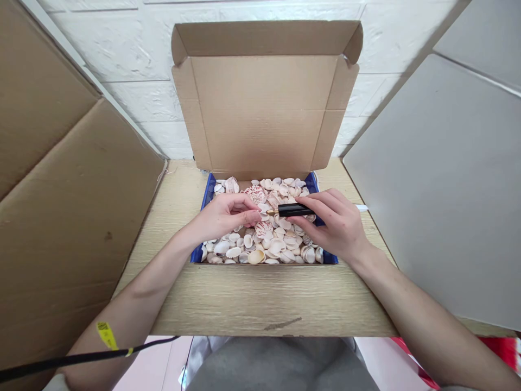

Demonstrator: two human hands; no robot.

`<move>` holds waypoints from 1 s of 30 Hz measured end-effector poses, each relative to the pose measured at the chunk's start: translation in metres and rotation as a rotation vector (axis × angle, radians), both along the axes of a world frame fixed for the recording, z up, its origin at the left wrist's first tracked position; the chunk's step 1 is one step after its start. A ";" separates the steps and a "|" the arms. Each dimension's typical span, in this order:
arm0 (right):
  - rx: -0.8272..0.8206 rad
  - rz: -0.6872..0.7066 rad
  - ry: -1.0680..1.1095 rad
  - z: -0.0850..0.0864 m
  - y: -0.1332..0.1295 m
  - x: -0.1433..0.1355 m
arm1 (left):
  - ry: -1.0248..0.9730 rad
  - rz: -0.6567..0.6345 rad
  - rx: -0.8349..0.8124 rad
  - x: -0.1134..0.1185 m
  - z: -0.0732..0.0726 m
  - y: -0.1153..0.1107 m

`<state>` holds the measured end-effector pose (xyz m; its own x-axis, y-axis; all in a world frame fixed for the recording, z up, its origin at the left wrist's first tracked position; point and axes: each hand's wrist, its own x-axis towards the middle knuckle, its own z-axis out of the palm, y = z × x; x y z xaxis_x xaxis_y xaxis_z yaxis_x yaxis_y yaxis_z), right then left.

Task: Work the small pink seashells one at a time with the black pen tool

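My right hand (331, 222) is wrapped round a slim mini drill (291, 210) with a black barrel and a brass-coloured chuck, pointing left. At the tip, the thumb and fingers of my left hand (232, 213) pinch a small whitish shell (264, 208), partly hidden by the fingers. Whether the drill tip touches the shell I cannot tell. Both hands are above an open cardboard box with blue sides (208, 187), full of loose shells (280, 247). Among them lie red-and-white scallop shells (256, 193).
The box's brown lid (260, 108) stands raised against a white brick-patterned wall (122, 49). A cardboard panel (73, 217) closes off the left side, a grey-white panel (443, 190) the right. A black cable (81, 359) with a yellow tag crosses at lower left. The wooden tabletop (260, 298) ends before my body.
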<state>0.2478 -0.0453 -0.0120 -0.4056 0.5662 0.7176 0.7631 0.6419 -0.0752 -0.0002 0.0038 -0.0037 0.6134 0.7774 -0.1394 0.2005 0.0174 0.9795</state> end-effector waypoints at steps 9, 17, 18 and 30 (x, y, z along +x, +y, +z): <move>0.114 -0.020 0.021 0.000 0.000 -0.001 | 0.003 -0.001 -0.013 0.002 0.005 -0.001; 0.021 -0.069 0.005 -0.002 0.000 0.000 | -0.008 0.008 -0.009 0.002 0.003 0.000; -0.012 -0.063 -0.001 -0.003 -0.001 0.000 | -0.010 0.010 -0.005 0.002 0.003 0.000; -0.081 -0.021 -0.035 -0.001 -0.001 0.000 | -0.002 0.024 0.027 0.001 0.004 -0.001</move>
